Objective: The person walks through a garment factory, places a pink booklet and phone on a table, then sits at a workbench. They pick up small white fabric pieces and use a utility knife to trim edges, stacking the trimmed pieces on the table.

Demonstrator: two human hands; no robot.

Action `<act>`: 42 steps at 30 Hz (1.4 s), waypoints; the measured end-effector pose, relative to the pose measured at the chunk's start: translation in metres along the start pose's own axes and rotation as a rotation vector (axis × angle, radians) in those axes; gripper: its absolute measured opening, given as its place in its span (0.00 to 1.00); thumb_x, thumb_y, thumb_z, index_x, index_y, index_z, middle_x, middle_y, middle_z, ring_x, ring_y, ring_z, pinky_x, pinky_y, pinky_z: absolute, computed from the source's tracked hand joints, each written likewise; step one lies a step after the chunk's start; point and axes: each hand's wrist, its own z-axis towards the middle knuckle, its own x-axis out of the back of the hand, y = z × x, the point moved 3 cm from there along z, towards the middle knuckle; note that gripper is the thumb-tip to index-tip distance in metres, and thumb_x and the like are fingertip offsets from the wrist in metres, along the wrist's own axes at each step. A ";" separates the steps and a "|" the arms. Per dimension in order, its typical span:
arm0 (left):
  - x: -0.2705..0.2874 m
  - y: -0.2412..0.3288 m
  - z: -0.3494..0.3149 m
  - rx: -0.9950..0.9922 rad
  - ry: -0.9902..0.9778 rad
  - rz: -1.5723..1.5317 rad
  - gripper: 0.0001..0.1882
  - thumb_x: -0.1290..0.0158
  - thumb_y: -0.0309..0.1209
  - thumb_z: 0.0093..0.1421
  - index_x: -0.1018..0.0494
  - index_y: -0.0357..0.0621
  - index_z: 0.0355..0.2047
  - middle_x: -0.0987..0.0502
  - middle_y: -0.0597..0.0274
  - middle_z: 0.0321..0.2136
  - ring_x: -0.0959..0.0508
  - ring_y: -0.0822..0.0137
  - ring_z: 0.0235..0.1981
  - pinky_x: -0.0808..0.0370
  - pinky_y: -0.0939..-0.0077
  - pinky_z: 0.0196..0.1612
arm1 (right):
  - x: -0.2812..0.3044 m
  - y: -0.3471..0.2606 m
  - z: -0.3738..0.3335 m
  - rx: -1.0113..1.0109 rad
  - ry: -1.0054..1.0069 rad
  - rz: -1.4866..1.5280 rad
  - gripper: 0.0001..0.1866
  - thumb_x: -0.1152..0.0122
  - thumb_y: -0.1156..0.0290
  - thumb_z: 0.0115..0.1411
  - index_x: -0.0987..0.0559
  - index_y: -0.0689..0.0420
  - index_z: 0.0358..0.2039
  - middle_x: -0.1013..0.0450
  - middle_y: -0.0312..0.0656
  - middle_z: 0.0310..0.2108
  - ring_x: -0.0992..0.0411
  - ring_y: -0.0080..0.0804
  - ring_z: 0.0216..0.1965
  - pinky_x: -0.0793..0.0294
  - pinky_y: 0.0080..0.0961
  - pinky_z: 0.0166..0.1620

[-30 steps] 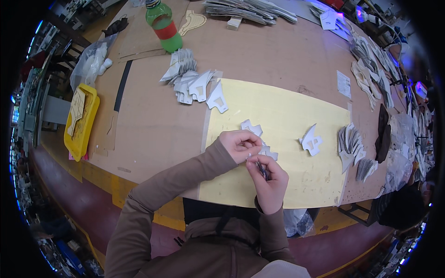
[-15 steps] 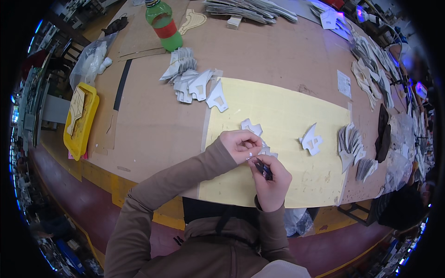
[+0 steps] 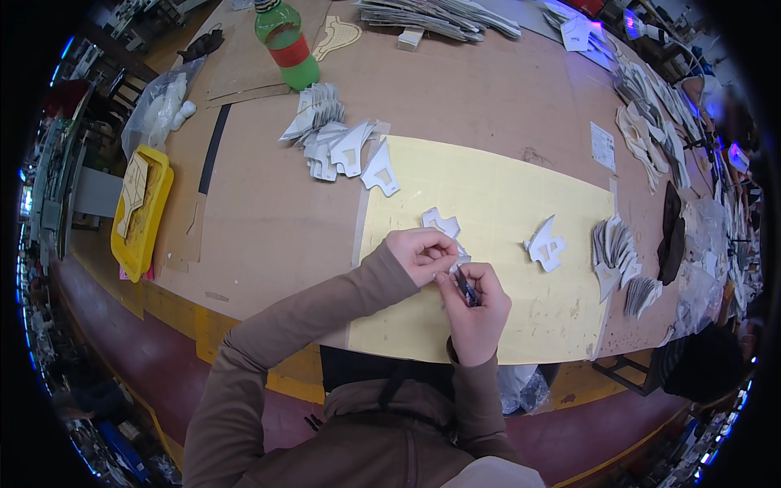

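Note:
My left hand is closed in a pinch over the yellow sheet, and whatever lies between its fingertips is too small to make out. Close beside it, my right hand grips a small dark hand tool that looks like snips; its tip points toward the left fingertips. A white cut-out shoe piece lies just beyond my left hand, partly covered by it. Another white cut-out piece rests alone to the right. One more white piece sits at the sheet's far left corner, by a fanned pile.
Grey-white stacked pieces stand at the yellow sheet's right edge. A green bottle stands at the far left, and a yellow tray at the left edge. Flat pieces are heaped at the back. Dark cloth lies right.
The dark tool has turned more upright in my right hand, its tip now up by the left fingertips. The small white bit seen between the hands no longer shows. My left hand has barely moved.

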 end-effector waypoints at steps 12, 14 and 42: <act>0.000 0.006 0.000 0.035 -0.002 -0.034 0.06 0.45 0.22 0.58 0.25 0.33 0.35 0.24 0.66 0.27 0.25 0.82 0.29 0.24 0.86 0.35 | 0.016 -0.009 -0.007 -0.281 -0.336 0.471 0.03 0.41 0.79 0.58 0.25 0.63 0.33 0.34 0.25 0.23 0.42 0.08 0.23 0.46 0.09 0.26; -0.001 0.007 -0.001 0.023 -0.008 -0.029 0.06 0.46 0.21 0.58 0.26 0.32 0.36 0.24 0.65 0.27 0.25 0.81 0.30 0.24 0.86 0.35 | 0.008 -0.007 -0.006 -0.305 -0.383 0.498 0.02 0.41 0.80 0.57 0.25 0.62 0.31 0.34 0.26 0.24 0.42 0.08 0.24 0.46 0.08 0.28; 0.004 0.002 0.003 0.009 0.053 -0.100 0.06 0.45 0.20 0.57 0.25 0.31 0.35 0.24 0.66 0.30 0.25 0.81 0.30 0.23 0.86 0.36 | 0.009 -0.004 -0.004 -0.251 -0.334 0.398 0.05 0.41 0.80 0.59 0.27 0.62 0.35 0.33 0.26 0.24 0.42 0.08 0.25 0.45 0.08 0.28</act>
